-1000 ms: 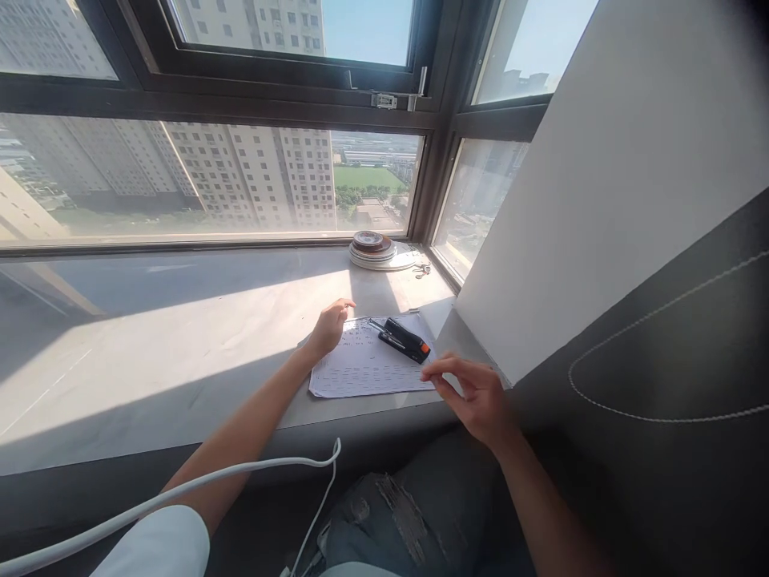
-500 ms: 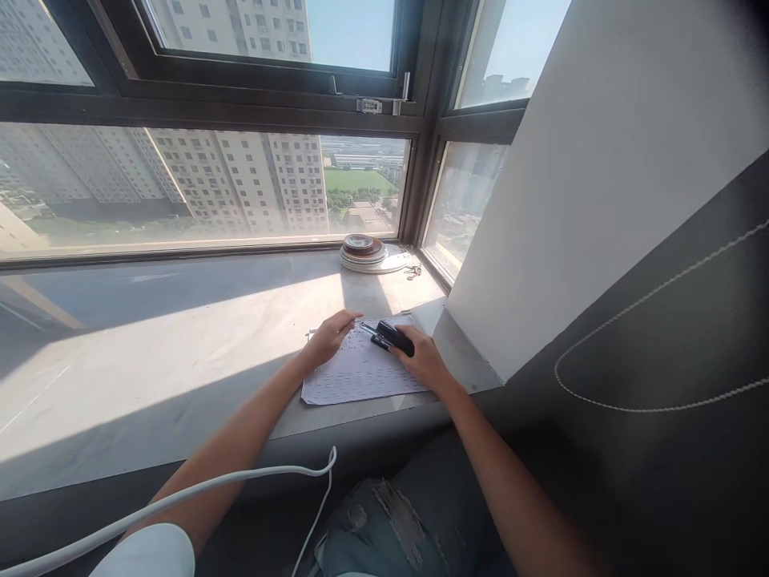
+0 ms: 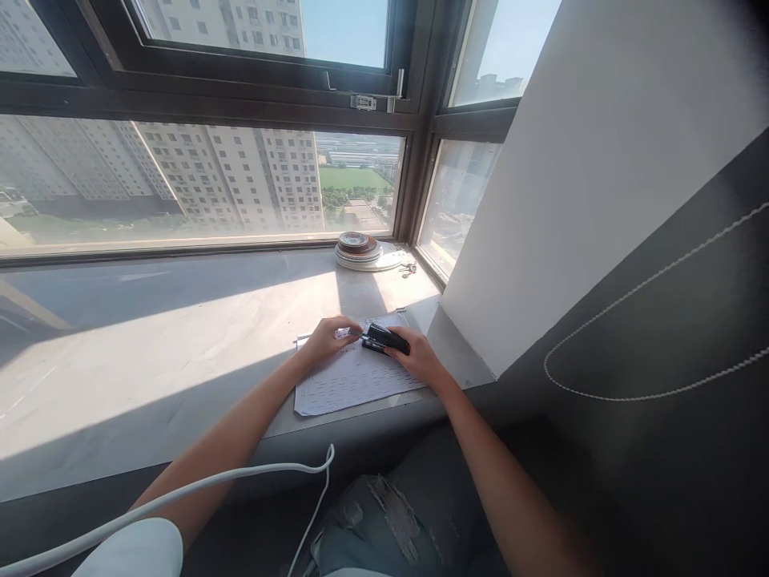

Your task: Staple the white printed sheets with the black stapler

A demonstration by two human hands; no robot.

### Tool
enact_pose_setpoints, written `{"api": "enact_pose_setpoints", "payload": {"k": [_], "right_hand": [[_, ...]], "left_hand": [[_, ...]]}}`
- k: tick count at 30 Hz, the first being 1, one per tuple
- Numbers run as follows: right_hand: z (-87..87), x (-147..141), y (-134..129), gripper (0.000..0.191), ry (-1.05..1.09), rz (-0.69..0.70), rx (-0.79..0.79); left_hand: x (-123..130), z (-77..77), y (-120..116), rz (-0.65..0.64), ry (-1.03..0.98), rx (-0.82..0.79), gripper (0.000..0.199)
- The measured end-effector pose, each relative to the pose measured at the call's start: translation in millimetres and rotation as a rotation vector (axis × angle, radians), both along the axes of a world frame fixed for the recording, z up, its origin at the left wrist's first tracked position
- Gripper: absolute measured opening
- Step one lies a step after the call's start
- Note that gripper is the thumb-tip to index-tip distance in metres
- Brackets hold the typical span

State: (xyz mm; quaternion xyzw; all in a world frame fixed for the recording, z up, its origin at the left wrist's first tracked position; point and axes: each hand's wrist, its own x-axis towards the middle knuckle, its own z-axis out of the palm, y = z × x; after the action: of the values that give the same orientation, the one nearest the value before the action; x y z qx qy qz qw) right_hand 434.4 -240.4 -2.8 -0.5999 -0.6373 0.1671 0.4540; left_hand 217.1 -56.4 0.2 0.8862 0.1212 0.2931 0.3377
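A black stapler (image 3: 384, 337) is above the papers, its two arms spread apart toward the left. My right hand (image 3: 419, 357) is wrapped round its right end. My left hand (image 3: 329, 339) is pinched at the stapler's left end, on a small thin piece that I cannot make out. Beneath both hands lie sheets of paper (image 3: 354, 385) with rows of writing, near the front edge of the sill. The upper part of the papers is partly hidden by my hands and the stapler.
A stack of round plates (image 3: 359, 255) stands by the window corner, with keys (image 3: 408, 269) to its right. The sill (image 3: 150, 344) stretches left. A white cable (image 3: 240, 471) crosses in front of my lap; a beaded cord (image 3: 630, 397) hangs at right.
My left hand has moved right, up against the stapler's left end. The stapler has turned more level in my right hand. The whole view has shifted slightly.
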Motion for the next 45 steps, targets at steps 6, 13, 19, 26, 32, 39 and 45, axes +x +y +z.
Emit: {"api": "enact_pose_setpoints", "payload": {"k": [6,13,19,26,32,39,45], "right_hand": [[-2.7,1.2,0.4,0.039,0.004,0.006,0.005],[0.2,0.0,-0.9,0.038,0.009,0.004,-0.012],[2.9,-1.0,-2.7,0.038,0.011,0.007,-0.023],[0.4,0.8,-1.6,0.039,0.001,-0.002,-0.023],[-4.7,3.0,-1.7,0.04,-0.006,-0.002,-0.014],[-5.2,4.9,-4.1,0.038,0.059,-0.054,-0.016],[-2.6,9.3,-5.4,0.038,0.154,-0.048,-0.005]], "left_hand": [[1.9,0.3,0.3,0.034,0.084,-0.06,0.025],[3.2,1.2,-2.0,0.012,0.106,-0.097,0.029],[2.4,0.8,-0.1,-0.019,0.093,-0.089,0.028],[3.1,0.5,-0.9,-0.032,0.09,-0.064,0.027],[-0.2,5.8,1.0,-0.031,0.088,0.018,0.023],[-19.4,10.2,6.3,0.041,0.076,-0.09,0.022],[-8.0,7.1,-0.5,-0.072,-0.002,-0.101,0.023]]}}
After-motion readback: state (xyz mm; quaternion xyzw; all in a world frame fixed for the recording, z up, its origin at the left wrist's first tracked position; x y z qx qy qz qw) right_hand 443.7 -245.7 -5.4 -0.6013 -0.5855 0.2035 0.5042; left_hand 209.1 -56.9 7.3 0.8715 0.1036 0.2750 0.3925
